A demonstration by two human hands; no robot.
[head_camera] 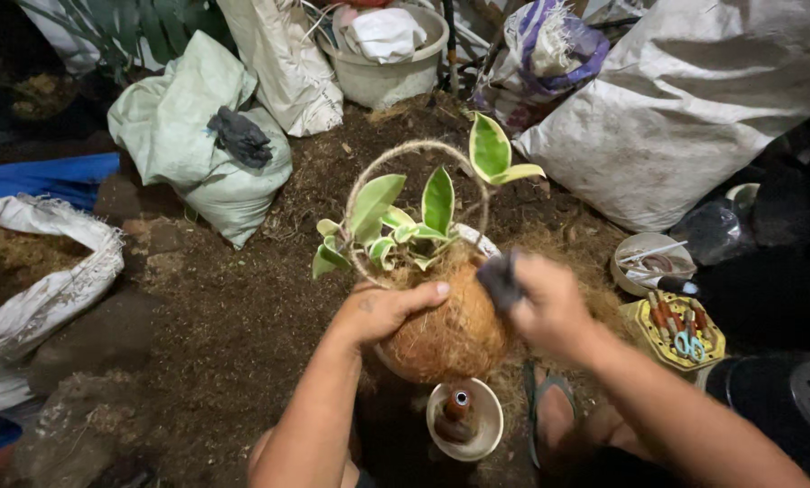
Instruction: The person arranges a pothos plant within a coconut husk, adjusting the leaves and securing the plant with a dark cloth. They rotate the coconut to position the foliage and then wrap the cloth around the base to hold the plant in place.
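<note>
The left hand (388, 310) cups the coconut-husk planter (445, 333) from its left, thumb pressed on the rim, while the right hand (545, 303) pinches a dark object (500, 280) just beside the right rim.

Your left hand (382, 310) and right hand (542, 303) flank the coconut husk planter (445, 336); a small bowl (466, 418) lies before it, sacks (201, 136) behind, a tool tray (676, 332) right.

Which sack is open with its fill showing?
The white woven sack at far left: mouth rolled open, brown fibrous fill visible. The pale green sack and big grey sack look closed.
</note>
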